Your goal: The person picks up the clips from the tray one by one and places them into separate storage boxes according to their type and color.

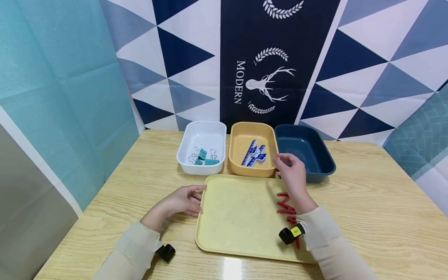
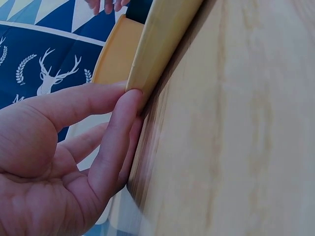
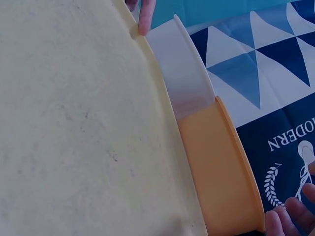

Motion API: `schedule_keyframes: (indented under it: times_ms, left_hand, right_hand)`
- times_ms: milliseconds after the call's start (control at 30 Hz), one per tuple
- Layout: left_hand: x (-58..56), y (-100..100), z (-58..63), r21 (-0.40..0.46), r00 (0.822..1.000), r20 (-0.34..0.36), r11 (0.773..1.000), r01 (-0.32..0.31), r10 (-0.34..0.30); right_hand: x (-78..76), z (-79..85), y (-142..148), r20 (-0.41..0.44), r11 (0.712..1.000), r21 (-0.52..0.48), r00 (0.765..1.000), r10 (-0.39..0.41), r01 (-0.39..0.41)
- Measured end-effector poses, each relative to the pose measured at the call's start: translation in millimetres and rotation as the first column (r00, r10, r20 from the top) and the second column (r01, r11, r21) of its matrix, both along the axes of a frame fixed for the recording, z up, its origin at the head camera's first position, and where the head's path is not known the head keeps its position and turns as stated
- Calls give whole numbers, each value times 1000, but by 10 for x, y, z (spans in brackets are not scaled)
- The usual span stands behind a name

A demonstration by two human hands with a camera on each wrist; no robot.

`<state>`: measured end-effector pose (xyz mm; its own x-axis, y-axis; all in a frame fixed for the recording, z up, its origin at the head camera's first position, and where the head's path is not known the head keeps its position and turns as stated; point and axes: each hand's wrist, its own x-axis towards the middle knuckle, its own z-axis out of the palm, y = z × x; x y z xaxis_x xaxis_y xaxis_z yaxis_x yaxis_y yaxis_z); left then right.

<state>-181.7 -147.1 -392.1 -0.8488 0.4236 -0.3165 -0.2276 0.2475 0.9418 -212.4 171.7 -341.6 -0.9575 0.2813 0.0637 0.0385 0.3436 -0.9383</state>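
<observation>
A pale yellow tray [image 1: 241, 217] lies on the table. My left hand [image 1: 183, 200] is at its left side, its fingertips touching the tray's rim in the left wrist view. Over the seam between the orange-yellow bin [image 1: 252, 171] and the dark blue bin [image 1: 318, 177], my right hand [image 1: 293, 175] has loosely bent fingers with nothing seen in them. Several slim red clips [image 1: 287, 208] lie at the tray's right side, partly hidden by the right forearm. Blue-and-white clips [image 1: 257, 155] are in the orange-yellow bin.
A white bin [image 1: 201, 170] with several teal binder clips [image 1: 203, 154] stands left of the orange-yellow one. The three bins form a row behind the tray, in front of a patterned cloth [image 1: 189, 58]. The wooden table [image 1: 371, 202] extends to both sides.
</observation>
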Motion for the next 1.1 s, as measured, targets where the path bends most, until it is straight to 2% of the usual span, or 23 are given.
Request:
schedule_keyframes:
  times_ms: [200, 567, 800, 1100]
  left_hand:
    - [-1, -1, -2, 4, 1000, -2, 1000, 6, -6]
    - [5, -3, 13, -3, 1000, -4, 1000, 3, -3]
    - [7, -8, 17, -2, 1000, -2, 1000, 6, -6]
    - [4, -3, -1, -1, 1000, -9, 1000, 8, -8]
  right_hand:
    - [39, -23, 55, 53, 1000, 9, 999, 2, -2]
    - [108, -78, 151, 54, 999, 44, 999, -8, 5]
    - [168, -90, 196, 131, 1000, 26, 991, -15, 11]
    - [232, -113, 278, 180, 998, 56, 983, 15, -25]
